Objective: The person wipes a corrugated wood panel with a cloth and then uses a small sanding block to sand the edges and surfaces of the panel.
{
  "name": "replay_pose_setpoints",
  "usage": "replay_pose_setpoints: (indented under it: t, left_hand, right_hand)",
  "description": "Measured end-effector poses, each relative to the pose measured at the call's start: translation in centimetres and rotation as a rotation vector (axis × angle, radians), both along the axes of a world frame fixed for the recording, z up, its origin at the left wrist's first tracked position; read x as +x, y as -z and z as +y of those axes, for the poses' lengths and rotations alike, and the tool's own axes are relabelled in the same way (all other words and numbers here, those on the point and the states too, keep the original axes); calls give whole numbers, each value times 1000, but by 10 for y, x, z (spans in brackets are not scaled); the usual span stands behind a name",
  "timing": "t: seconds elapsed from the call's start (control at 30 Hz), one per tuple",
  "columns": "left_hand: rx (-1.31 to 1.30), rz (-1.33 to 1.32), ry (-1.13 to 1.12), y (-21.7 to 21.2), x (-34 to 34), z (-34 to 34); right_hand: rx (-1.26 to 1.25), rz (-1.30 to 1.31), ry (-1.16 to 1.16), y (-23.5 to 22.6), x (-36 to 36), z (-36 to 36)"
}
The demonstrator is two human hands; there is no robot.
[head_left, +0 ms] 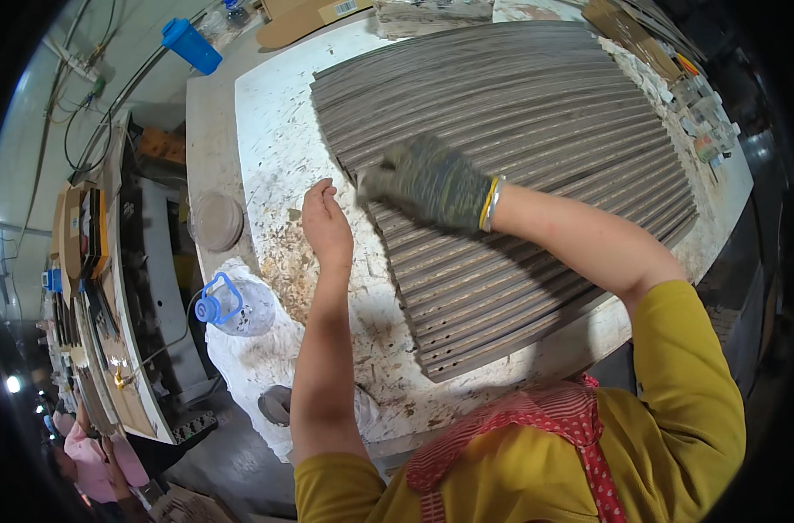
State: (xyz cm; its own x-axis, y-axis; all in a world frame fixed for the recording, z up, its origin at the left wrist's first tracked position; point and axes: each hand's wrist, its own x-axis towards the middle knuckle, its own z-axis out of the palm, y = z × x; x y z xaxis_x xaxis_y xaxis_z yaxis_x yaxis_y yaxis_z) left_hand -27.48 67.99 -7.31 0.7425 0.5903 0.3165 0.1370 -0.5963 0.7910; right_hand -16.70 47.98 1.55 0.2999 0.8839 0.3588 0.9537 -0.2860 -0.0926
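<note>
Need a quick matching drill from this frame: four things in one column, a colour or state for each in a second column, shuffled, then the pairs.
Things:
1. right hand
2. left hand
3. wooden strips
4. plastic jug

Descriptions:
A. bare, lying on the white worktop beside the strips
B. clear, with a blue handle ring
C. in a grey knit glove, on the strips
D. grey-brown, laid overlapping in a fan

Pairs: 1-C, 2-A, 3-D, 4-B

Bright, even overhead light, soft shadows, perhaps motion blur on the gloved right hand [429, 180], dark fisheye rim.
</note>
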Motion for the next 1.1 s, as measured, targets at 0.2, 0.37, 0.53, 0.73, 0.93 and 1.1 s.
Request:
replay_pose_setpoints:
  t: [0.2, 0.37, 0.53, 0.73, 0.93, 1.1]
  left_hand:
    - [-21, 20, -30, -2, -1, -2]
    - [1, 54, -15, -8, -1, 1]
    - [341, 212, 39, -8, -6, 10]
    - [468, 164, 21, 0, -5, 11]
    - [532, 227, 17, -1, -2, 10]
    - [540, 226, 17, -2, -3, 8]
  right_hand:
    - [134, -2, -175, 13, -2, 19]
    - [124, 142, 52, 3, -7, 20]
    - [25, 106, 120, -19, 24, -45]
    - [103, -60, 671, -25, 101, -152]
    - [-125, 13, 392, -31, 43, -141]
    - [22, -7, 878, -15, 129, -235]
